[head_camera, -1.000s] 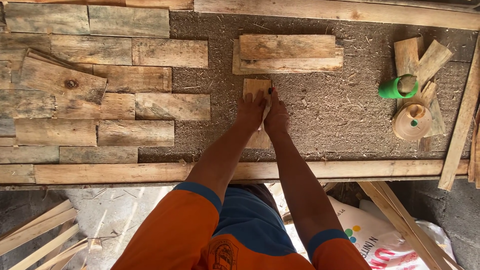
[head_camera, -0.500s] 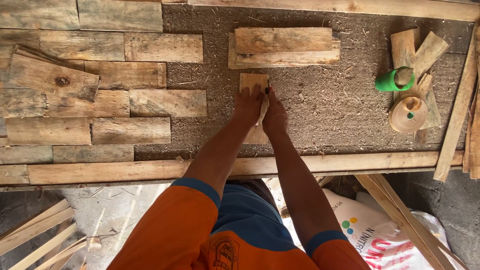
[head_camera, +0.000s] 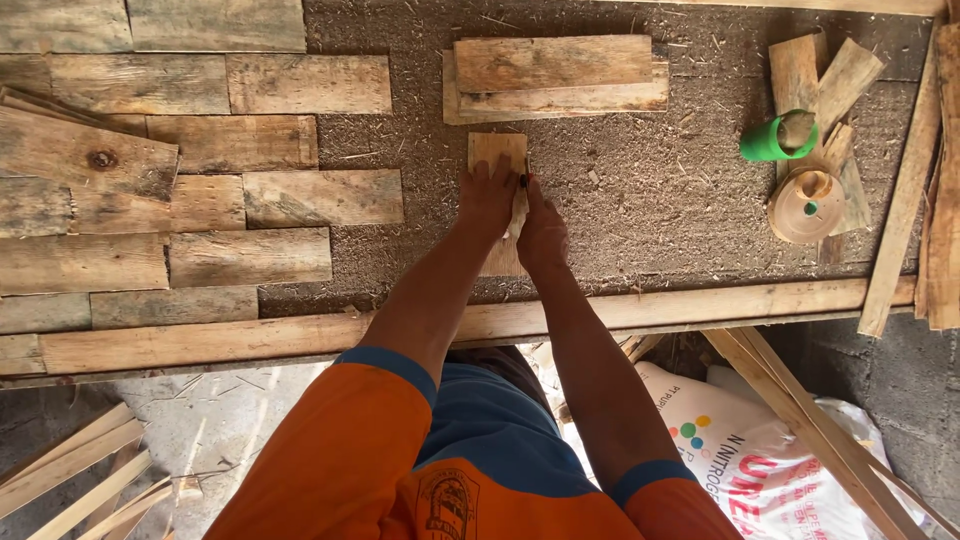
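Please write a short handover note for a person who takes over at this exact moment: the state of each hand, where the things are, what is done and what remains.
Left hand: flat on the small upright pale wooden plank, no closed grip.
Right hand: at the plank's right edge; grip unclear.
Things: plank on the sawdust-covered board, below the stack of two long wooden planks. Green plastic cup and round wooden disc stand far right.
Done: rows of weathered wooden planks laid on the left.
Left: the right side is uncovered.
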